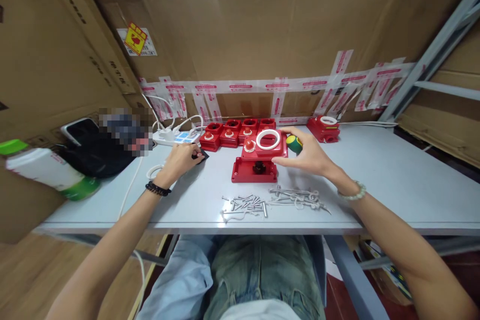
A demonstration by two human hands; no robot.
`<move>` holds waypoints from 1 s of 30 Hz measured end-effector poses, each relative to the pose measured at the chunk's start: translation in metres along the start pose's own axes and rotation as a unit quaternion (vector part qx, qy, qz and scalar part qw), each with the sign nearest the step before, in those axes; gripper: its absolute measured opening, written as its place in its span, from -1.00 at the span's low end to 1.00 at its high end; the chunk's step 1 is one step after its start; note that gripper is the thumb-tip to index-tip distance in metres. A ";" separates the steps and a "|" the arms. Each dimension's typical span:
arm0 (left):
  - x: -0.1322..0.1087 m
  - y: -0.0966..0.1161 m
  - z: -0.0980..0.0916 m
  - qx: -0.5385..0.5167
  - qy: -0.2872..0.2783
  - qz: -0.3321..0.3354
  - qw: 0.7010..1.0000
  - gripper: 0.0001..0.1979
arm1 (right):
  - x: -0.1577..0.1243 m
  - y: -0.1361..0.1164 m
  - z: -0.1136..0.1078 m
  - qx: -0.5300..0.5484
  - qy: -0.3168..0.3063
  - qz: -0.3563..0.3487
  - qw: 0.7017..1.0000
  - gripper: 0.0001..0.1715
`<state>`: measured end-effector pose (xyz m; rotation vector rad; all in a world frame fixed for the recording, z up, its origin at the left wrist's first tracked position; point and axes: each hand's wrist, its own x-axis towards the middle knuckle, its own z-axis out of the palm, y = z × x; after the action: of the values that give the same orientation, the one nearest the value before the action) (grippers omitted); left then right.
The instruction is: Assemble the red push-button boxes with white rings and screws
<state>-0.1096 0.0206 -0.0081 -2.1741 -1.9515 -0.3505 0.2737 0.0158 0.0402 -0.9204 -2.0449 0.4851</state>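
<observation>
While gripping a red box and a small black thing on the counter.
Right hand closed on box, left hand pinching; could knock screws off the edge.

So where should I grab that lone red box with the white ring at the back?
Grab the lone red box by its two short side walls, coming from above. It sits flat and apart from the others, with bare table on both sides; the white ring on top looks loose, so avoid it.
</observation>
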 end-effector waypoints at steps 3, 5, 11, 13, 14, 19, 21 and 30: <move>-0.003 0.003 -0.005 -0.065 0.044 0.042 0.996 -0.79 | 0.000 0.000 -0.001 0.002 0.004 0.000 1.000 -0.20; -0.007 0.015 -0.015 -0.134 0.088 0.082 0.984 -0.75 | 0.001 -0.001 -0.002 0.003 0.016 -0.005 1.000 -0.21; -0.009 0.090 -0.047 -0.280 0.131 0.188 0.932 -0.81 | 0.005 -0.001 -0.011 -0.002 0.096 -0.012 0.995 -0.21; -0.002 0.112 -0.047 -0.313 0.105 0.204 0.922 -0.84 | 0.007 0.002 -0.014 -0.008 0.130 -0.014 0.991 -0.21; 0.003 0.121 -0.046 -0.324 0.094 0.209 0.918 -0.85 | 0.007 0.003 -0.015 -0.011 0.143 -0.015 0.989 -0.22; 0.019 0.142 -0.030 -0.345 0.044 0.245 0.905 -0.88 | 0.009 0.010 -0.016 -0.014 0.163 -0.010 0.986 -0.24; 0.020 0.142 -0.026 -0.347 0.021 0.250 0.904 -0.87 | 0.009 0.010 -0.015 -0.014 0.157 -0.015 0.987 -0.25; 0.019 0.142 -0.020 -0.372 -0.009 0.238 0.897 -0.84 | 0.008 0.010 -0.010 -0.014 0.130 -0.009 0.991 -0.22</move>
<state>0.0321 0.0170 0.0179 -3.0038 -1.3123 -1.1297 0.2825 0.0285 0.0443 -0.9303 -1.8243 0.3096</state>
